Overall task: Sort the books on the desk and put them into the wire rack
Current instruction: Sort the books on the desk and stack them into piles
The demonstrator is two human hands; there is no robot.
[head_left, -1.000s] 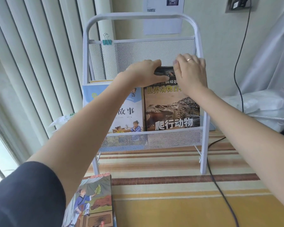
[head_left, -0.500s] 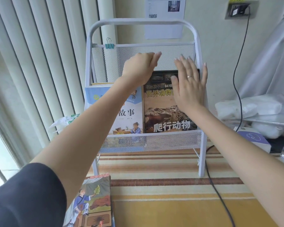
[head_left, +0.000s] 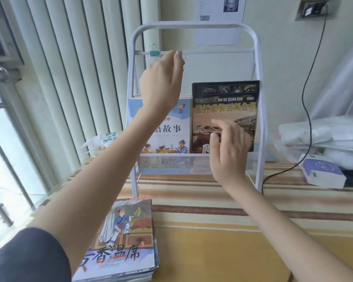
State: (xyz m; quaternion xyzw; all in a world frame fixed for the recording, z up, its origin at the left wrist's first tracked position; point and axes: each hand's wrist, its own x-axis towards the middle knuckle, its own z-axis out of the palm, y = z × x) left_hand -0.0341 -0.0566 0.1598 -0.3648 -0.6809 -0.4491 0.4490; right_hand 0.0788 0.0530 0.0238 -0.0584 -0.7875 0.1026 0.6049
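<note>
A white wire rack (head_left: pixel 259 110) stands on the desk. Its lower pocket holds two upright books: a pale blue storybook (head_left: pixel 171 131) on the left and a dark animal book (head_left: pixel 224 104) with a reptile cover on the right. My left hand (head_left: pixel 161 82) is raised in front of the upper mesh pocket, fingers loose, holding nothing. My right hand (head_left: pixel 228 151) hovers low in front of the animal book with relaxed fingers, empty. A stack of picture books (head_left: pixel 124 241) lies flat on the desk at the near left.
A teal binder clip (head_left: pixel 152 51) sits on the rack's upper bar. A black cable (head_left: pixel 306 110) hangs from a wall socket down to the desk. A white and purple box (head_left: pixel 322 171) and plastic-wrapped items (head_left: pixel 322 131) lie at the right. Vertical blinds hang left.
Both hands let go of the animal book's top edge. My right hand dropped down toward me; my left hand drew back and up. The book stays standing in the lower pocket.
</note>
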